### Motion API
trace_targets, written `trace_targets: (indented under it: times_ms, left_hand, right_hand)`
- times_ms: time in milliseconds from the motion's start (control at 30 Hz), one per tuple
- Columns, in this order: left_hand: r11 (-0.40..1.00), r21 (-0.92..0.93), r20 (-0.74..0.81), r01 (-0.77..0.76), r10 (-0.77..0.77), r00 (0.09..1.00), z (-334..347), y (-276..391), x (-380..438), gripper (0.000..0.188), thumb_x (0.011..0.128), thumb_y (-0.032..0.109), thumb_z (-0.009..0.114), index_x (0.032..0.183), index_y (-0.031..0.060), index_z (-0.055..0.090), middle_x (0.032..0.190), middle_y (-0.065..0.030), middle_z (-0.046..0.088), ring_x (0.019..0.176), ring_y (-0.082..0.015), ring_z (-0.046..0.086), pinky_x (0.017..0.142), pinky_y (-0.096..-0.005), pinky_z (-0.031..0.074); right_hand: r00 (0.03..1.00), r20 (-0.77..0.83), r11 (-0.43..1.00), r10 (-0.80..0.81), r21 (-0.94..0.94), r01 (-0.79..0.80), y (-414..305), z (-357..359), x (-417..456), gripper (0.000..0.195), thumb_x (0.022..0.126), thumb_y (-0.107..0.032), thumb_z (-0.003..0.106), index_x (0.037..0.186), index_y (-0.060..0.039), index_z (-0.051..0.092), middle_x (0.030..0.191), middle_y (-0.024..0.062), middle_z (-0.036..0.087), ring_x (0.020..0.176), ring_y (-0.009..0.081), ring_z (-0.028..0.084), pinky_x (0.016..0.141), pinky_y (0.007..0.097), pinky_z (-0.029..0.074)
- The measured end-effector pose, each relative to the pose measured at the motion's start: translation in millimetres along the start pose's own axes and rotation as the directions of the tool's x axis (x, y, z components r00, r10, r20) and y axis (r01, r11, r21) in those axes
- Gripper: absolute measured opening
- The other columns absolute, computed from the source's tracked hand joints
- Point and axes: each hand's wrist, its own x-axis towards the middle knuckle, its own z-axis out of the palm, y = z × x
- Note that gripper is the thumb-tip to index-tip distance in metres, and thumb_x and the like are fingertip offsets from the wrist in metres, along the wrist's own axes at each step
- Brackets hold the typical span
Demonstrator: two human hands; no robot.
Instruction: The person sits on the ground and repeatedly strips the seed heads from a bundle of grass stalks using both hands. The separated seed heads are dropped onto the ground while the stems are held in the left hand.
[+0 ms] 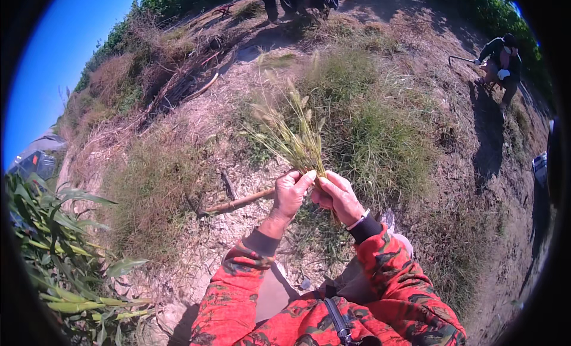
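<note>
My left hand and my right hand meet in front of my chest, both closed on the stems of a bunch of grass with bristly seed heads. The seed heads fan out above my fingers, and the lower stem ends come out beneath my right hand. The stems between my fingers are partly hidden. Left of my left hand, a wooden handle lies on the ground; a dark, narrow piece lies near it, and I cannot tell whether they are joined.
Grass clumps grow ahead and to the left. Green leafy stalks lie at lower left. Dry branches are piled at upper left. A person with a long-handled tool crouches at upper right; other people are at the top.
</note>
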Motion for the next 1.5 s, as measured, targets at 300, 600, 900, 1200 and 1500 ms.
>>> trace_targets:
  times_ms: [300, 600, 900, 1200, 1500]
  left_hand:
    - [1.0, 0.014, -0.035, -0.001, 0.001, 0.999, 1, 6, 2, 0.011, 0.088, 0.016, 0.067, 0.084, 0.0054, 0.066, 0.069, 0.0036, 0.058, 0.056, -0.0022, 0.047, 0.051, -0.0174, 0.037]
    - [0.993, 0.113, -0.078, 0.033, -0.024, 0.997, 0, 3, 2, 0.012, 0.087, 0.016, 0.066, 0.085, 0.0046, 0.064, 0.071, 0.0011, 0.059, 0.059, -0.0048, 0.051, 0.053, -0.0197, 0.04]
    - [0.999, 0.041, -0.068, 0.028, -0.025, 0.997, 15, 7, 0, 0.011, 0.085, 0.016, 0.067, 0.087, 0.0056, 0.065, 0.072, 0.0013, 0.06, 0.061, -0.0049, 0.052, 0.053, -0.0193, 0.042]
    - [0.988, -0.087, 0.235, 0.13, -0.106, 0.966, 3, 14, 4, 0.026, 0.087, 0.007, 0.062, 0.112, 0.0009, 0.06, 0.092, -0.005, 0.065, 0.078, -0.0106, 0.062, 0.066, -0.0225, 0.051]
    - [0.984, -0.089, 0.26, 0.155, -0.127, 0.957, -6, 15, 6, 0.024, 0.089, 0.009, 0.062, 0.111, 0.0, 0.059, 0.085, -0.0054, 0.065, 0.073, -0.0121, 0.062, 0.067, -0.0242, 0.052]
  right_hand:
    - [0.995, -0.061, 0.993, -0.08, -0.097, 0.074, 1, 1, 6, 0.021, 0.099, -0.024, 0.049, 0.107, -0.0054, 0.056, 0.075, 0.0, 0.059, 0.058, 0.0033, 0.047, 0.051, 0.0172, 0.035]
    - [0.983, -0.108, 0.983, -0.148, -0.123, 0.134, 7, 0, 7, 0.015, 0.099, -0.02, 0.051, 0.1, -0.0064, 0.056, 0.074, -0.0015, 0.058, 0.059, 0.0026, 0.048, 0.051, 0.0165, 0.035]
    - [0.969, -0.202, 0.987, -0.143, -0.096, 0.125, -2, -2, 2, 0.014, 0.098, -0.018, 0.05, 0.096, -0.0049, 0.055, 0.071, 0.0004, 0.06, 0.058, 0.0035, 0.048, 0.05, 0.0191, 0.037]
    - [0.987, -0.119, 0.994, -0.106, 0.01, 0.108, -1, -7, 1, 0.015, 0.098, -0.02, 0.053, 0.093, -0.0055, 0.055, 0.07, -0.0024, 0.053, 0.057, 0.0037, 0.046, 0.048, 0.0188, 0.034]
    - [0.989, -0.129, 0.997, -0.073, -0.034, 0.069, -2, -6, 2, 0.017, 0.098, -0.022, 0.052, 0.098, -0.0053, 0.056, 0.072, -0.0011, 0.057, 0.058, 0.0035, 0.049, 0.048, 0.0176, 0.035]
